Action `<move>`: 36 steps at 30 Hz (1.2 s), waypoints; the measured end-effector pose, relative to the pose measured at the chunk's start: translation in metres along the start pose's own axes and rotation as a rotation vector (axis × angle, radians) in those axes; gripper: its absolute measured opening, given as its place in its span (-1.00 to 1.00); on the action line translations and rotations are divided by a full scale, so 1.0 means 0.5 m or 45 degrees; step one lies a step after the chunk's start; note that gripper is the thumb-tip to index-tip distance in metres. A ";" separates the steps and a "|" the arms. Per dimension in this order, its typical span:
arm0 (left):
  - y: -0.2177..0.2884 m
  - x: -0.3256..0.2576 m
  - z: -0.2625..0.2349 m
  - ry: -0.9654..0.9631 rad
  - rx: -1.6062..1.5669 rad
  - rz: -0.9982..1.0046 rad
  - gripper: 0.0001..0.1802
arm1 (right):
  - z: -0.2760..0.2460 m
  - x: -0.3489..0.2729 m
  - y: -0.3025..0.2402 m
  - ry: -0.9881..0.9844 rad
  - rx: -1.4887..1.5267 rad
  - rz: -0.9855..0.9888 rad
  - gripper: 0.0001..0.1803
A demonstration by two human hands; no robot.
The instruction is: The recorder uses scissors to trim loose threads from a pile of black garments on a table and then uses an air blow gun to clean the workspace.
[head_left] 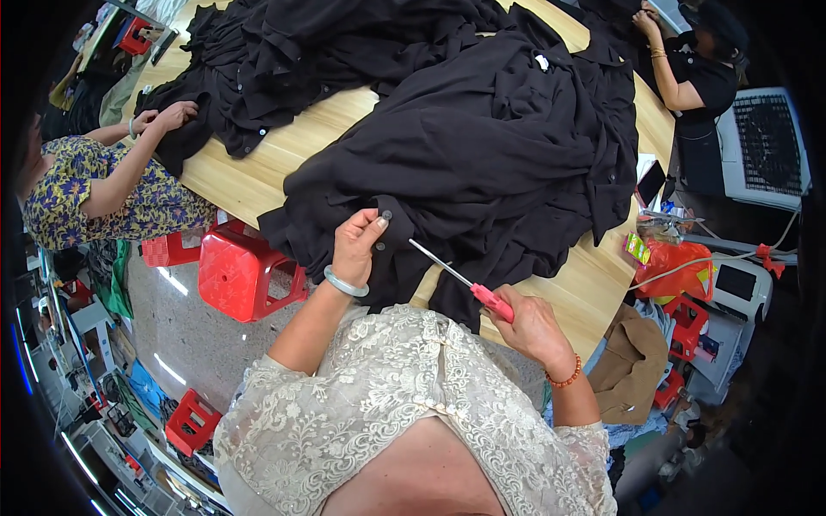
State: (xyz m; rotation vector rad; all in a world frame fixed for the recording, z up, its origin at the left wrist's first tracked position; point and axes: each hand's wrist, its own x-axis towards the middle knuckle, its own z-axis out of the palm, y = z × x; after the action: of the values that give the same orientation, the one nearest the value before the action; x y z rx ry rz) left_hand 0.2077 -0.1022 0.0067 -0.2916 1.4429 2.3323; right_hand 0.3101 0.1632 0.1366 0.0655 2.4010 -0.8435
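Observation:
A large black garment [482, 146] lies heaped over the table's near part. My left hand [354, 245] pinches its near edge between thumb and fingers, beside a dark round button [385, 215]. A second button sits on the cloth just below. My right hand [535, 327] is closed round the pinkish-red handle of a tool with a long, slim metal blade [440, 261]. The blade points up and left toward the buttons, its tip apart from my left fingers. I cannot make out whether it is a pair of closed scissors.
More black garments [284, 69] cover the far side of the wooden table [594, 279]. At left, a person in a flowered top [103, 189] handles black cloth; another person [701, 73] works at far right. Red stools [232, 273] stand left, and a red bag [675, 268] hangs right.

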 end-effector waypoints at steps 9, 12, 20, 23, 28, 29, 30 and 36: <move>0.027 -0.006 0.010 -0.071 -0.425 -0.287 -0.88 | 0.023 0.032 -0.011 0.023 -0.076 -0.069 -0.77; 0.027 -0.002 0.005 -0.029 -0.483 -0.330 -0.87 | 0.025 0.031 -0.004 -0.018 -0.114 -0.057 -0.76; 0.012 -0.021 0.020 -0.003 -0.182 -0.168 -0.87 | 0.022 0.024 -0.014 0.112 -0.054 -0.034 -0.75; 0.004 -0.034 0.024 0.021 -0.032 -0.052 -0.86 | 0.023 0.024 -0.012 0.081 -0.039 -0.041 -0.75; 0.134 -0.082 0.046 -0.183 0.114 0.291 -0.87 | 0.044 0.023 0.025 0.022 -0.066 -0.022 -0.73; 0.170 -0.098 0.039 -0.247 0.095 0.308 -0.86 | 0.054 0.030 0.031 0.008 -0.071 -0.018 -0.73; 0.216 -0.117 0.052 -0.322 -0.023 0.421 -0.91 | 0.063 0.042 0.036 -0.012 -0.078 -0.018 -0.72; 0.366 -0.229 0.039 -0.765 -0.373 0.725 -0.70 | 0.060 0.173 0.096 0.293 0.021 -0.033 -0.74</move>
State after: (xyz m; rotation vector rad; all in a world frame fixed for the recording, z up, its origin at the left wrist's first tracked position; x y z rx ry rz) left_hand 0.2343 -0.1820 0.2064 0.7844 0.9584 2.7153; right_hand 0.2649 0.1719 0.0440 0.1450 2.6139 -0.9108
